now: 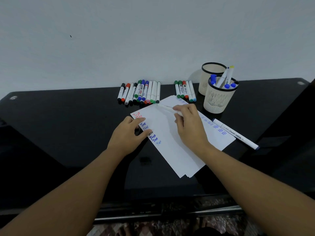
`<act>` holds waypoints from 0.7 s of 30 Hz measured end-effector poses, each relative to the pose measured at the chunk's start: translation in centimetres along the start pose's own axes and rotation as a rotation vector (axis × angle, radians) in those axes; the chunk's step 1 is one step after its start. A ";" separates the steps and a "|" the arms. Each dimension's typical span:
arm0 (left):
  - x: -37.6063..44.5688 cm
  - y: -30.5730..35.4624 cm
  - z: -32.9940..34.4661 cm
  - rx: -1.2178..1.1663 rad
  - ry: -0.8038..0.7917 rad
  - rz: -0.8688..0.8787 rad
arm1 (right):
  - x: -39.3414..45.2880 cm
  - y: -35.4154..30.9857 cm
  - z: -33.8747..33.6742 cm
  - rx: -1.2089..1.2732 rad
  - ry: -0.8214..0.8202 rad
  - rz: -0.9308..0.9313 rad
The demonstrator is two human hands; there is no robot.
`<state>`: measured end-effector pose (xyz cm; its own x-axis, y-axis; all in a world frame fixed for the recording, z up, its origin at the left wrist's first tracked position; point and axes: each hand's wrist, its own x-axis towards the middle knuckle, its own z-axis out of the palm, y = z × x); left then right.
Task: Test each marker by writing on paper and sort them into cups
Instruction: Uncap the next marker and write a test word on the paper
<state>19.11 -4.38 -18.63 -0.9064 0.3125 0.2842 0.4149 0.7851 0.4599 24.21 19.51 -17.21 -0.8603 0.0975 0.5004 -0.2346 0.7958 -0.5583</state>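
White paper sheets [172, 147] lie overlapped on the black table, with "Test" written in red, blue and black along the left edge. My right hand [189, 128] grips a white marker [166, 108] whose tip points up-left over the paper. My left hand [127, 135] rests on the paper's left edge, fingers lying over the writing. A large row of markers [139, 92] and a smaller row of markers [185, 91] lie at the back. The near cup [218, 101] holds several markers; the far cup [207, 77] behind it looks empty.
A long white marker [237, 133] lies on the table right of the paper. The black glossy table [68, 125] ends at a white wall behind. A dark object stands at the far right edge.
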 end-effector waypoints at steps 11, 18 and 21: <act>0.3 0.1 0.1 -0.018 0.024 0.010 | 4.6 2.3 -5.0 -0.020 0.057 0.036; 0.1 0.2 0.1 -0.018 0.029 0.002 | 3.3 -1.5 -1.8 0.629 0.124 0.427; 0.1 0.1 0.2 -0.011 0.029 0.002 | 3.4 -2.2 -1.6 0.819 0.097 0.523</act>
<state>19.04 -4.21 -18.71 -0.9028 0.2984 0.3098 0.4180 0.7786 0.4680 22.49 19.02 -13.20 -0.9130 0.3977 0.0906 -0.1074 -0.0203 -0.9940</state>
